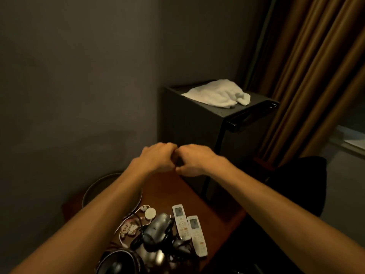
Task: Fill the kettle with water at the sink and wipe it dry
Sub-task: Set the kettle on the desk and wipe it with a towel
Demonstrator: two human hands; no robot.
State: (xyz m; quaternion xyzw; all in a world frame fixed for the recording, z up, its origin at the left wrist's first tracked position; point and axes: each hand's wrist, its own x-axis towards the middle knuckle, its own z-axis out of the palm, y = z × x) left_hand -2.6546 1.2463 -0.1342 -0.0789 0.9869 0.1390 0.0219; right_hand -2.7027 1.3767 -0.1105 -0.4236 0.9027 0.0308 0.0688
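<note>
Both fists, left hand [158, 158] and right hand [194, 161], touch.

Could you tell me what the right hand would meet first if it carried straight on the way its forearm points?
Most likely the left hand, since the right hand already appears knuckle-to-knuckle with it; depth is unclear.

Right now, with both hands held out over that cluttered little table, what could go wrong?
Both hands, left hand and right hand, are closed into fists, knuckles together, above the wooden table.

1. Lowering the arms could sweep the two white remotes off the edge nearby.
2. Tangled cords around the silvery hair dryer could snag a wrist.
3. The white towel lies atop the dark cabinet, easily forgotten for drying.
</note>
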